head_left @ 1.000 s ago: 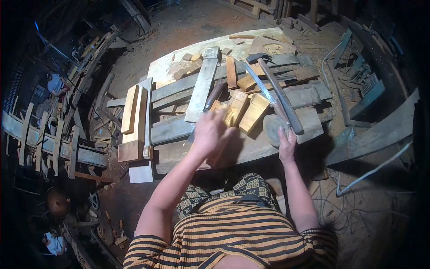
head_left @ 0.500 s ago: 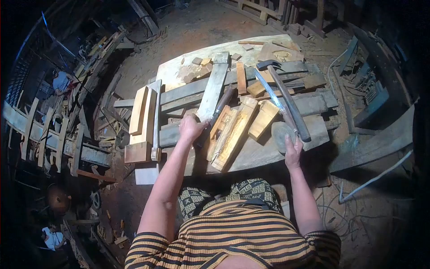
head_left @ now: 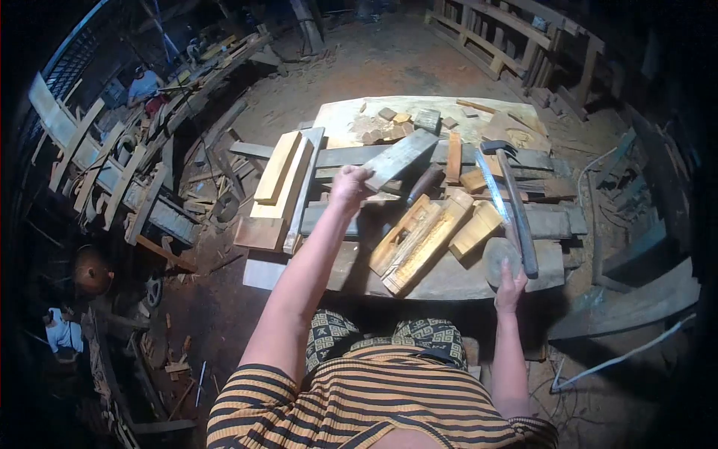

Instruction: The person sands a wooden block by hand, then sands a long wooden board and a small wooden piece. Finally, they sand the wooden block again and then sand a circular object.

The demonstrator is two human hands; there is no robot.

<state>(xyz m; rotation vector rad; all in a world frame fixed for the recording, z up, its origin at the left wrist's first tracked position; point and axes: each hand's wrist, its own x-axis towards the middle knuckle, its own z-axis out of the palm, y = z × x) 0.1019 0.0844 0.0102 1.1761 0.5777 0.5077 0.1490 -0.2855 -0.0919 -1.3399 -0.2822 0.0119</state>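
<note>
Flat grey wooden board [head_left: 402,159] grasped by one end in left hand [head_left: 348,185], likely for reach; round grey stone-like disc [head_left: 496,259] touched by right hand [head_left: 510,289] near surface's [head_left: 550,263] near-right corner, clench unclear.

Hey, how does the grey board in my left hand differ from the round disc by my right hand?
The grey board is long and straight-edged, while the disc is round. The left hand grips the grey board near one end; the disc is at the fingers of the right hand. The grey board looks paler, the disc darker. Both look flat and greyish.
</note>
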